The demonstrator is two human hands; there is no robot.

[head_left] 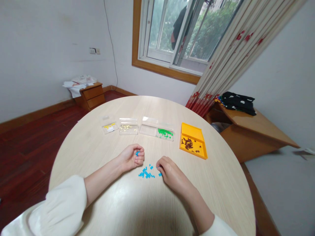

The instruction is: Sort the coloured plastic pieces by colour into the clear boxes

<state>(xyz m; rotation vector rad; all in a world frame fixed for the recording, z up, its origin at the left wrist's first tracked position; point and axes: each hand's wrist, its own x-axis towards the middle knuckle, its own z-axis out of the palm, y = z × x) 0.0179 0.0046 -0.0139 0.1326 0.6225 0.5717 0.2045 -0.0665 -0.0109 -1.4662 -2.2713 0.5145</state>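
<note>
My left hand (133, 158) is turned palm up above the round table (118, 209), its fingers curled over some small blue pieces (137, 153). To the right, my right hand (167, 168) is low over the table with thumb and fingertips pinched together; what they hold, if anything, is too small to name. Between the hands lies a loose pile of blue pieces (147, 173). One more blue piece (160, 174) is on the table right by my right fingertips.
Behind the hands stand a clear box with yellow pieces (110, 127), one with cream pieces (128, 128), a two-part box with green pieces (165, 133), and an orange box (194, 140) holding brown pieces.
</note>
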